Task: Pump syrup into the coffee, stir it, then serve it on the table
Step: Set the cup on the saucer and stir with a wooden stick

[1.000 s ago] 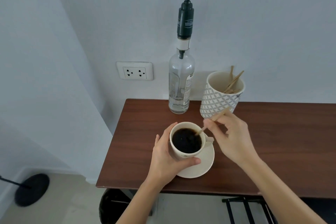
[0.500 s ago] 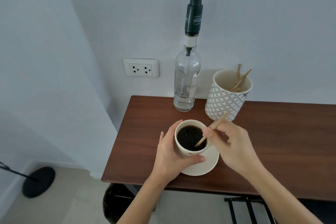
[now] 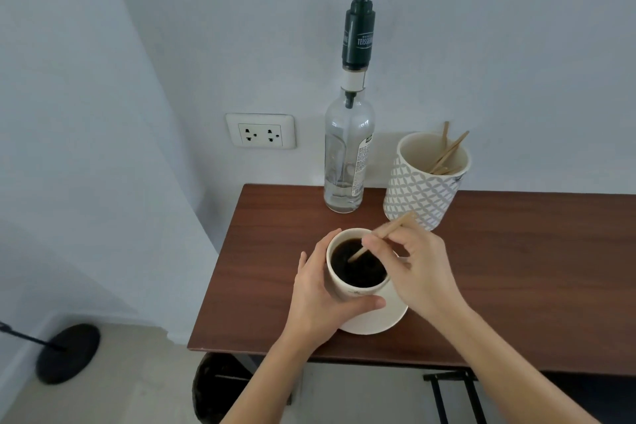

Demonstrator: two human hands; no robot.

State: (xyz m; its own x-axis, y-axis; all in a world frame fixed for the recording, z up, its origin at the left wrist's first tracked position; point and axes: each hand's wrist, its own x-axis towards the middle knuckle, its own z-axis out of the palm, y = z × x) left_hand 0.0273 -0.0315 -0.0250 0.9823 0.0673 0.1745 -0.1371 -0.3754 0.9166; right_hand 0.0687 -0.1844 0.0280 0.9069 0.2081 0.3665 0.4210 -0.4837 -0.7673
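A cream cup (image 3: 347, 289) of black coffee stands on a cream saucer (image 3: 378, 320) near the front left of the brown table (image 3: 516, 268). My left hand (image 3: 320, 299) wraps around the cup's left side. My right hand (image 3: 420, 268) pinches a wooden stir stick (image 3: 385, 237), whose lower end dips into the coffee. Behind the cup, against the wall, stands a clear syrup bottle (image 3: 347, 162) with a tall dark pump; only a little liquid sits at its bottom.
A patterned white holder (image 3: 423, 189) with several wooden sticks stands right of the bottle. A wall socket (image 3: 260, 131) sits left of the bottle. On the floor are a black round stand base (image 3: 69, 351) and a dark bin (image 3: 220, 385) under the table's edge.
The stick's tip has swept from the cup's right rim toward the middle of the coffee. My left hand keeps its hold on the cup. The camera has moved, so the scene sits lower right.
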